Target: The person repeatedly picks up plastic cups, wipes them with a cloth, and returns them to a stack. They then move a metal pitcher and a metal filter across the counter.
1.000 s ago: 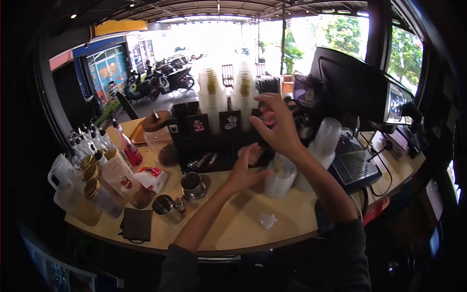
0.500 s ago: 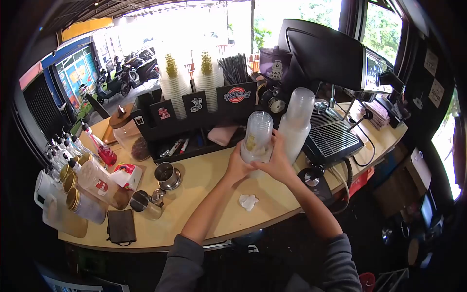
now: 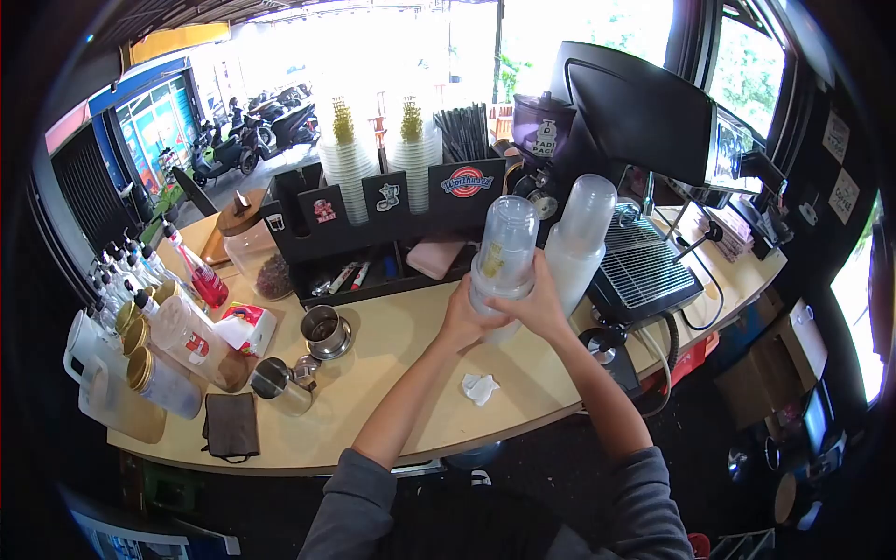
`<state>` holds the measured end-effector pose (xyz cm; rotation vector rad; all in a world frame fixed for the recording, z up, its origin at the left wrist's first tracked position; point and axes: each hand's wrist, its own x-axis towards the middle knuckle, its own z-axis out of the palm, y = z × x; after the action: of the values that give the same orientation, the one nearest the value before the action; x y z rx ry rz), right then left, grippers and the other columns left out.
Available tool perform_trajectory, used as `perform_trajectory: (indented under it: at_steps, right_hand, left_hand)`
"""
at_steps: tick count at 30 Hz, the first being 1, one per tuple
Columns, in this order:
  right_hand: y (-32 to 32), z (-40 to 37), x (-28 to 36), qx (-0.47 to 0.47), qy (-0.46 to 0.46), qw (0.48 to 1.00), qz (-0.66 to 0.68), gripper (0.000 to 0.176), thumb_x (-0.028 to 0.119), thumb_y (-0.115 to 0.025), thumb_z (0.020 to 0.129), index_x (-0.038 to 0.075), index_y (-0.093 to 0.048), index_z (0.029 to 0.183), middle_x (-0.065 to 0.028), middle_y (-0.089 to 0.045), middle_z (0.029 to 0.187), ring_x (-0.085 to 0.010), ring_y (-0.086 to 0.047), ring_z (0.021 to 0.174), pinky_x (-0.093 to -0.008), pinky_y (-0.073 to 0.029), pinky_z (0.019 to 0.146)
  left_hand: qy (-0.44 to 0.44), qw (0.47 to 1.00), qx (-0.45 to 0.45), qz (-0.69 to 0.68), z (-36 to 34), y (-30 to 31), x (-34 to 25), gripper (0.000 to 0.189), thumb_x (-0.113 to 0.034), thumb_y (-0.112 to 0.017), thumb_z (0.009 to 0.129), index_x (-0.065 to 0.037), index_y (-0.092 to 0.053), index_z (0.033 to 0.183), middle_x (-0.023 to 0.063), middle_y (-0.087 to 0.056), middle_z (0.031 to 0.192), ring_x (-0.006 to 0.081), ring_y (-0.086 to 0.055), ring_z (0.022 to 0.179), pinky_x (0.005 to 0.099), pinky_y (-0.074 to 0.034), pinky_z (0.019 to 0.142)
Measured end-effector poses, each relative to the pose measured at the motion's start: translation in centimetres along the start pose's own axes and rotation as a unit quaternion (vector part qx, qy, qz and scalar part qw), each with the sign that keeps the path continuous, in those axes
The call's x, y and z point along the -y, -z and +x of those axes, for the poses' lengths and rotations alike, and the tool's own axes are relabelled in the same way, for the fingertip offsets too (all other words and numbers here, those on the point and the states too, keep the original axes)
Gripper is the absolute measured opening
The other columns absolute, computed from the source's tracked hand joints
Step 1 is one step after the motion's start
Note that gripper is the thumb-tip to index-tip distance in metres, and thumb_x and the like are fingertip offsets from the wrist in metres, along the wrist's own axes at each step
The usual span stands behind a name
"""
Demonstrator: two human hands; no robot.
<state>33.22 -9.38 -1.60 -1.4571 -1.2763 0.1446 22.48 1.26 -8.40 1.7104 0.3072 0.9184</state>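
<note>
Two grey sleeves (image 3: 359,490) rise from the bottom of the frame, the forearms reaching toward its centre. Lower left on the counter (image 3: 397,378) lies a dark cloth (image 3: 231,425); a crumpled tissue (image 3: 480,388) lies between the forearms. A metal pitcher (image 3: 282,387) stands left of centre, with a metal cup (image 3: 323,329) just behind it.

Just right of centre, the left hand (image 3: 464,317) and right hand (image 3: 539,303) curve round the cup stack (image 3: 509,243), both holding it, thumbs toward the camera. The cups are upside down, roughly upright; whether their base touches the counter is hidden by the hands. A second stack (image 3: 576,245) stands just beside, to the right.

The step in hand seems to be steadying or shifting the held cups. Any move from here would call for even, light pressure from both palms, as the thin plastic probably dents easily, and for care not to knock the neighbouring stack.

Farther off are a black organizer (image 3: 369,240) with straws (image 3: 462,133) behind it, then motorbikes (image 3: 266,131) at upper left.
</note>
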Motion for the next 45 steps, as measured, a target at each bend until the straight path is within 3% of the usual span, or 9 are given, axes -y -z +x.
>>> perform_trajectory:
  at_steps: [8, 11, 13, 16, 19, 21, 27, 32, 45]
  right_hand:
    - [2.3, 2.0, 4.5, -0.012, 0.143, 0.979, -0.142, 0.092, 0.018, -0.084, 0.056, -0.001, -0.034, 0.130, -0.0175, -0.044, 0.121, -0.0287, -0.044, 0.117, -0.0384, -0.036, 0.100]
    - [2.9, 2.7, 6.0, 0.027, 0.187, 0.974, -0.125, 0.090, 0.015, -0.082, 0.056, 0.000, -0.035, 0.131, -0.0176, -0.041, 0.124, -0.0315, -0.042, 0.118, -0.0385, -0.036, 0.100]
    - [3.0, 2.7, 7.5, 0.051, 0.203, 0.970, -0.122, 0.088, 0.013, -0.080, 0.057, 0.002, -0.036, 0.131, -0.0169, -0.040, 0.126, -0.0322, -0.042, 0.117, -0.0390, -0.036, 0.100]
    - [2.2, 2.9, 9.3, 0.109, 0.231, 0.959, -0.122, 0.085, 0.010, -0.077, 0.058, 0.004, -0.035, 0.132, -0.0161, -0.037, 0.129, -0.0328, -0.043, 0.117, -0.0392, -0.037, 0.099]
    - [0.6, 2.8, 10.5, 0.149, 0.255, 0.949, -0.112, 0.085, 0.008, -0.076, 0.060, 0.005, -0.034, 0.134, -0.0159, -0.037, 0.130, -0.0310, -0.045, 0.116, -0.0379, -0.039, 0.097]
    - [-0.5, 2.6, 10.7, 0.115, 0.216, 0.969, 0.017, 0.088, 0.008, -0.076, 0.061, 0.006, -0.031, 0.137, -0.0158, -0.040, 0.129, -0.0287, -0.047, 0.116, -0.0368, -0.040, 0.096]
    - [-5.4, 1.8, 8.0, 0.220, 0.127, 0.936, 0.243, 0.030, 0.018, -0.051, 0.095, -0.005, -0.055, 0.113, -0.0075, -0.065, 0.097, -0.0132, -0.062, 0.089, -0.0281, -0.048, 0.081]
    - [-6.9, 1.7, 7.2, 0.245, -0.064, 0.914, 0.316, 0.026, 0.019, -0.048, 0.097, -0.004, -0.060, 0.100, -0.0099, -0.067, 0.089, -0.0146, -0.065, 0.079, -0.0247, -0.053, 0.071]
    - [-7.2, -0.3, 7.2, 0.257, -0.040, 0.891, 0.372, 0.024, 0.017, -0.051, 0.096, -0.005, -0.060, 0.101, -0.0092, -0.067, 0.090, -0.0138, -0.065, 0.081, -0.0257, -0.053, 0.074]
  left_hand:
    - [0.005, 0.997, 0.068, -0.019, 0.3, 1.0, -1.0, 0.109, -0.029, -0.090, 0.053, -0.001, -0.026, 0.137, 0.0160, -0.043, 0.133, 0.0255, -0.044, 0.123, 0.0392, -0.038, 0.102]
    - [-0.060, 0.997, 0.006, 0.048, 0.5, 3.4, -3.2, 0.117, -0.032, -0.089, 0.055, -0.001, -0.016, 0.142, 0.0171, -0.032, 0.141, 0.0263, -0.034, 0.130, 0.0411, -0.030, 0.107]
    - [-0.167, 0.975, -0.047, -0.141, 0.0, 5.5, -6.5, 0.121, -0.034, -0.088, 0.056, -0.003, -0.012, 0.145, 0.0171, -0.027, 0.143, 0.0266, -0.029, 0.133, 0.0415, -0.026, 0.109]
    - [-0.259, 0.956, -0.063, -0.126, -1.5, 8.3, -12.2, 0.109, -0.029, -0.083, 0.065, -0.004, -0.014, 0.145, 0.0153, -0.032, 0.140, 0.0248, -0.037, 0.128, 0.0391, -0.032, 0.106]
    - [-0.160, 0.984, -0.063, -0.048, -3.4, 10.3, -15.3, 0.098, -0.023, -0.076, 0.074, -0.006, -0.013, 0.146, 0.0124, -0.041, 0.132, 0.0225, -0.045, 0.121, 0.0363, -0.039, 0.100]
    - [-0.206, 0.973, -0.107, -0.014, -4.1, 11.4, -14.7, 0.082, -0.019, -0.071, 0.079, -0.006, -0.020, 0.142, 0.0099, -0.048, 0.121, 0.0198, -0.050, 0.114, 0.0325, -0.045, 0.094]
    - [0.085, 0.973, -0.178, -0.123, -6.8, 13.3, -10.6, 0.050, -0.029, -0.055, 0.090, -0.008, -0.034, 0.131, 0.0102, -0.048, 0.119, 0.0207, -0.055, 0.104, 0.0394, -0.058, 0.073]
    - [-0.057, 0.984, -0.168, -0.030, -9.6, 12.9, -11.6, 0.080, -0.014, -0.079, 0.069, -0.007, -0.033, 0.134, 0.0135, -0.044, 0.127, 0.0211, -0.044, 0.119, 0.0333, -0.039, 0.098]
    - [-0.060, 0.988, -0.142, -0.026, -11.5, 14.3, -10.2, 0.071, -0.004, -0.081, 0.063, -0.002, -0.046, 0.125, 0.0103, -0.050, 0.126, 0.0205, -0.049, 0.118, 0.0341, -0.041, 0.099]
